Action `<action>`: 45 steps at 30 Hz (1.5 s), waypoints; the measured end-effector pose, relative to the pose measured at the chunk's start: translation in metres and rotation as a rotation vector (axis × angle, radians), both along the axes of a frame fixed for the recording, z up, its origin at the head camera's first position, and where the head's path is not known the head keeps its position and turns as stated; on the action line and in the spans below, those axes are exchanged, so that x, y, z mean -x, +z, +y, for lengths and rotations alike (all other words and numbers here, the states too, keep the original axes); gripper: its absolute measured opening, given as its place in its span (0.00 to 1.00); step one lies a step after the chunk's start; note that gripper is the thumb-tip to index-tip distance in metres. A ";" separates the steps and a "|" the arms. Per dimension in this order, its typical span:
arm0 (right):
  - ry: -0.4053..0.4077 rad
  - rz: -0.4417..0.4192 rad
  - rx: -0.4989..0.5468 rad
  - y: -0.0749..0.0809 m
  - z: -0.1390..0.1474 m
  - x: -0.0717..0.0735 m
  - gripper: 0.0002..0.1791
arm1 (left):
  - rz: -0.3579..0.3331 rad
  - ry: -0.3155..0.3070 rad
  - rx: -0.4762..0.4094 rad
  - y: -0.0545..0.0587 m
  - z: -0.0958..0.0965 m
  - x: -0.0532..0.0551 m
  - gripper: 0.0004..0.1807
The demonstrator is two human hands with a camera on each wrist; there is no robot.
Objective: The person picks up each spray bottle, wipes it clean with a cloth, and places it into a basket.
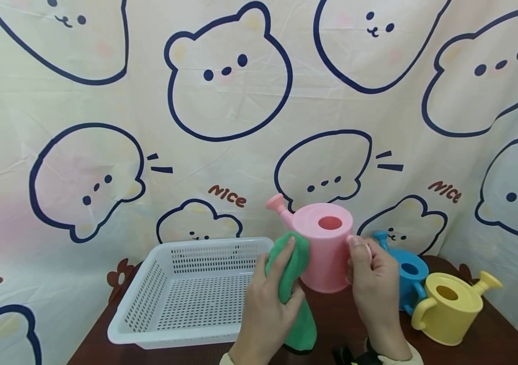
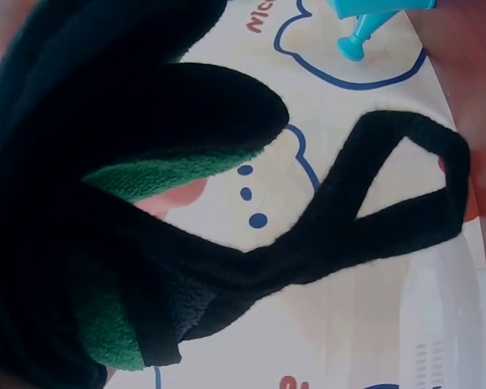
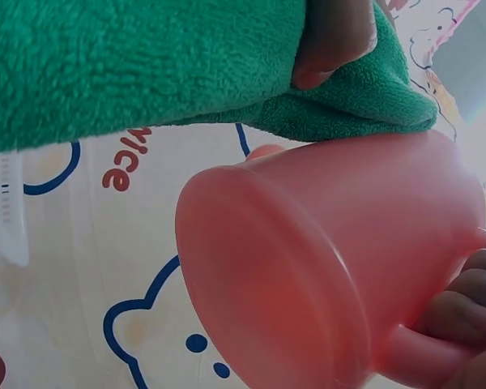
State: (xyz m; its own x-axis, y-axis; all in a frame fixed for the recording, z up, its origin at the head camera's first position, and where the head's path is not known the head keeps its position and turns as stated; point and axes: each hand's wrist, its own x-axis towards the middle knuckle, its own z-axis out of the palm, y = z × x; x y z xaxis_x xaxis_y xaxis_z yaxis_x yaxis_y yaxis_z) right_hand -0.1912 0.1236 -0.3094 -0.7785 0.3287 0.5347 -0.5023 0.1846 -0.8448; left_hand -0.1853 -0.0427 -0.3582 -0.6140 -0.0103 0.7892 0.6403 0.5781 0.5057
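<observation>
A pink watering can [image 1: 327, 258] is held up over the table, its spout pointing to the upper left. My right hand [image 1: 375, 284] grips its handle, fingers wrapped round the loop, as the right wrist view also shows. In my left hand [image 1: 268, 304] is a green cloth [image 1: 293, 268], pinched between thumb and fingers and pressed to the can's left side below the spout. The cloth [image 3: 146, 65] lies along the can's wall in the right wrist view. Its dark edging and hanging loop [image 2: 413, 121] fill much of the left wrist view.
A white perforated basket [image 1: 186, 334] stands on the dark brown table [image 1: 99, 350] to the left. Blue [image 1: 409, 268] and yellow [image 1: 452, 314] watering cans stand at the right, close beside my right hand. A cartoon-printed curtain [image 1: 227, 111] hangs behind.
</observation>
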 end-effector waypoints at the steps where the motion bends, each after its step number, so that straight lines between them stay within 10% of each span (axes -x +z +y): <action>1: -0.006 0.002 -0.013 0.000 0.000 0.000 0.23 | 0.009 0.004 0.000 0.000 0.000 0.000 0.50; 18: -0.088 0.014 -0.089 0.003 -0.005 -0.006 0.19 | 0.027 0.062 0.103 -0.006 0.003 0.003 0.52; 45: 0.216 0.378 0.073 -0.005 -0.001 -0.009 0.13 | -0.025 0.020 0.135 -0.010 0.010 0.005 0.51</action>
